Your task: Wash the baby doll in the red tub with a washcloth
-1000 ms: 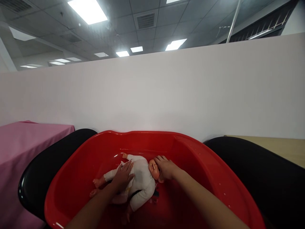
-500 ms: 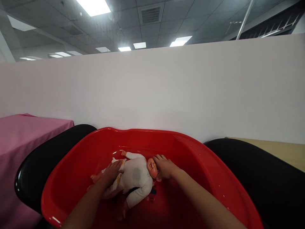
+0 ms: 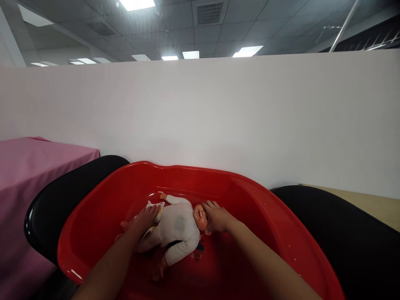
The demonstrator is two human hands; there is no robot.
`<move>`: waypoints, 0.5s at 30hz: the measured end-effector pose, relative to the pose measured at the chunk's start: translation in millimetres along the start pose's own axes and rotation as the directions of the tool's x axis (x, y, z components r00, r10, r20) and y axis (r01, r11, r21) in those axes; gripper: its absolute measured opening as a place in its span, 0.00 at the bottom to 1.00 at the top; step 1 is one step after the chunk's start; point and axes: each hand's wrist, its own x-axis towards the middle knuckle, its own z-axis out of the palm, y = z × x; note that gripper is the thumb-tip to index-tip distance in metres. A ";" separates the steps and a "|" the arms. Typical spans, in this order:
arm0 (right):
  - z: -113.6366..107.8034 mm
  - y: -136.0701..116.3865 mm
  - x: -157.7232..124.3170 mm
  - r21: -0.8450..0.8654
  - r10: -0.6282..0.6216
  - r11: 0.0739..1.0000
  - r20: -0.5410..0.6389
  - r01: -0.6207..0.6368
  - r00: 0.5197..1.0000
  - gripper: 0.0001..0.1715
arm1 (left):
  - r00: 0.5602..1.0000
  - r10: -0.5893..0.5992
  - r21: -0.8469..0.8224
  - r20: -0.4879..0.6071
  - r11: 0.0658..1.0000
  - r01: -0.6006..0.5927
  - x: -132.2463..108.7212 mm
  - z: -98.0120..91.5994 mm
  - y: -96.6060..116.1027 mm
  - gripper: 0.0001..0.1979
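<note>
A baby doll (image 3: 175,221) with a white cloth body and a grey patch on its belly lies on its back in a red baby bathtub (image 3: 250,196). Its head points right, its legs left. My right hand (image 3: 216,216) is curled round the top and side of the doll's head, fingers over the crown, partly hiding the face. Round the doll's hips is a white diaper (image 3: 159,208) with yellow marks. My left hand (image 3: 147,218) is closed over its front; forearm and hand hide much of the legs. The fingertips' grip is partly hidden.
Black curved ledges flank the tub on the left (image 3: 71,183) and right (image 3: 325,216). A pink cloth-covered table (image 3: 46,162) stands at far left, a pale wooden surface (image 3: 359,200) at right. A white partition (image 3: 200,112) rises behind. Small dark and clear bits (image 3: 198,250) lie beside the doll.
The left hand has slid slightly left along the diaper, toward the doll's legs. My right hand stays on the head. The camera view has shifted a little.
</note>
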 end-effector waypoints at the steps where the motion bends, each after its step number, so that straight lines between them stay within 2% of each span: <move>1: 0.1 0.8 0.2 0.003 0.001 1.000 0.000 -0.001 1.000 0.50 | 1.000 -0.001 0.028 -0.001 1.000 0.001 1.1 -0.7 2.6 0.32; 8: 0.1 5.2 1.2 0.019 -0.004 1.000 0.010 0.004 1.000 0.54 | 0.999 0.026 0.139 0.038 0.990 -0.031 3.8 -19.6 18.5 0.33; 15: -0.6 6.4 0.4 0.015 -0.017 1.000 0.020 0.017 1.000 0.55 | 0.993 -0.115 0.192 0.030 0.976 0.107 -1.3 -17.7 5.2 0.30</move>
